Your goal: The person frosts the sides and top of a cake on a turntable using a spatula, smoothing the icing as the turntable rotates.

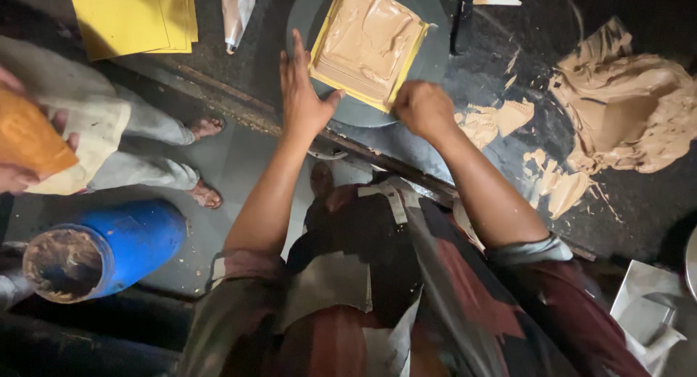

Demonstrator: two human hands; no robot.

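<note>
I see a square yellow mould [368, 47] packed with smooth, glossy tan clay, sitting tilted like a diamond on a round grey turntable [435, 54]; no clear long axis. My left hand [303, 94] lies flat and open against the mould's left edge. My right hand [423, 108] is fisted at its lower corner; can't tell what it pinches. Clay heap [628, 108] lumpy, right.

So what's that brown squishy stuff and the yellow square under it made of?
The brown slab looks like wet clay or a similar soft paste: smooth, glossy, with pressed dents. The yellow square seems a thin, matte board, maybe card or plastic; only its flat edges show. The left hand touches it.
</note>
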